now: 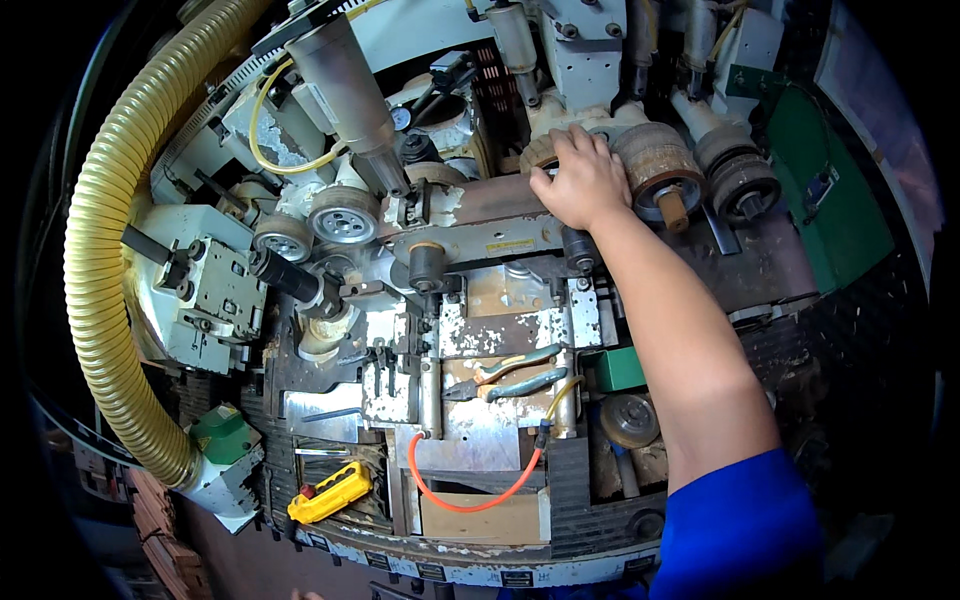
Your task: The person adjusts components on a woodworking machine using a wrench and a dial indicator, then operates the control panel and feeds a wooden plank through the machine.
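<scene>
My right hand (585,182) reaches up from the lower right in a blue sleeve. Its fingers curl over the worn feed wheel (538,153) at the back of the machine, the thumb on the near left side. My palm hides most of that wheel. Close to its right is a larger brown roller (655,160) with a wooden-looking plug at its hub. A short dark roller (579,250) stands just below my wrist. At the bottom edge only a sliver of my left hand (306,596) shows; its fingers are too cut off to read.
Pliers (510,382) lie on the machine bed above an orange hose (468,508). A yellow push-button control box (330,492) rests at the front left. A ribbed yellow duct (100,270) curves down the left side. Air cylinders (343,90) rise at the back; a green guard (830,190) stands right.
</scene>
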A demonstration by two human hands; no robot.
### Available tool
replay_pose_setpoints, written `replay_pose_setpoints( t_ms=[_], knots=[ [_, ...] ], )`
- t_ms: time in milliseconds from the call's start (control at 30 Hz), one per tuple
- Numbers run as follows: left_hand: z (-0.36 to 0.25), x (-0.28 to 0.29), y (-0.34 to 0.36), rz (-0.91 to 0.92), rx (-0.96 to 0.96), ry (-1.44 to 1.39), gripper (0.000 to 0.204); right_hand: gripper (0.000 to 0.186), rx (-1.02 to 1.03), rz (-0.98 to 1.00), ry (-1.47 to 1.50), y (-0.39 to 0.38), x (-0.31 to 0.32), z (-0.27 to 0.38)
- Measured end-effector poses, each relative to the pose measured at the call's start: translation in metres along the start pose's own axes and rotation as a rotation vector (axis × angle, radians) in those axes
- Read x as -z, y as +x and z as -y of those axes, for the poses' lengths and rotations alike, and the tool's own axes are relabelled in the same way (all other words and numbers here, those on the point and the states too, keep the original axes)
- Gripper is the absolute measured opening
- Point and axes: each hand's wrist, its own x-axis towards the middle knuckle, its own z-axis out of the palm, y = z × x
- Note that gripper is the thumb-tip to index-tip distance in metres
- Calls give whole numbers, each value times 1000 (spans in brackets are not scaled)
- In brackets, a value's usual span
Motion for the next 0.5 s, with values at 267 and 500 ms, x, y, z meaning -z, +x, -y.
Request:
replay_pose_setpoints(
  t_ms=[267, 500],
  knots=[
    [-428, 64, 101, 384, -385, -927, 52, 64, 37, 17, 81, 5, -2, 31],
    [-672, -104, 206, 789, -556, -1007, 55, 67, 24, -9, 46, 3, -14, 18]
  ],
)
